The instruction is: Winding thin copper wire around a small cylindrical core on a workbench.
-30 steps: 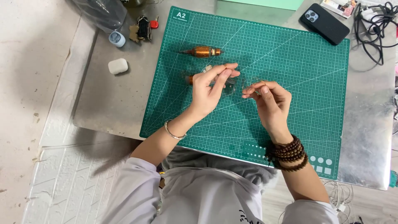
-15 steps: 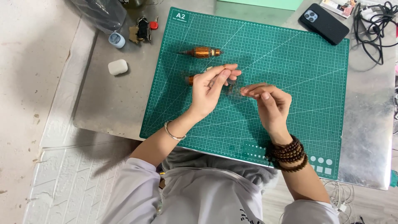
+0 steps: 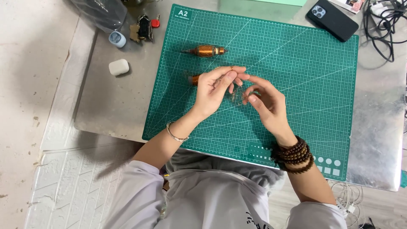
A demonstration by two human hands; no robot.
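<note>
A small part (image 3: 236, 96), too small and blurred to identify, sits between the fingertips of both hands above the middle of the green cutting mat (image 3: 305, 80). The left hand (image 3: 214, 91) is raised over the mat with its fingers curled in, the thumb and forefinger pinching toward that part; whether they actually grip it cannot be told. The right hand (image 3: 265, 106) faces it from the other side, fingers bent, with forefinger and thumb closing at the same spot. The fingertips of the two hands are touching or just short of touching.

Directly under the left hand lies a copper-wound motor rotor (image 3: 194, 79), mostly covered by the fingers, with only its left end showing. A second copper-wound rotor (image 3: 207, 51) lies on the mat just beyond it, on its side, well clear of both hands.

The left wrist carries a thin metal bangle (image 3: 174, 135); the right wrist carries several loops of dark wooden beads (image 3: 294, 153).

The mat rests on a metal table (image 3: 377, 127). To the left of the mat on the table stand a small white case (image 3: 118, 67), a pale blue bottle cap (image 3: 117, 39) and a bunch of keys (image 3: 144, 26). At the far right corner lie a black phone (image 3: 333, 19), overlapping the mat's edge, and a tangle of black cables (image 3: 388, 21).
</note>
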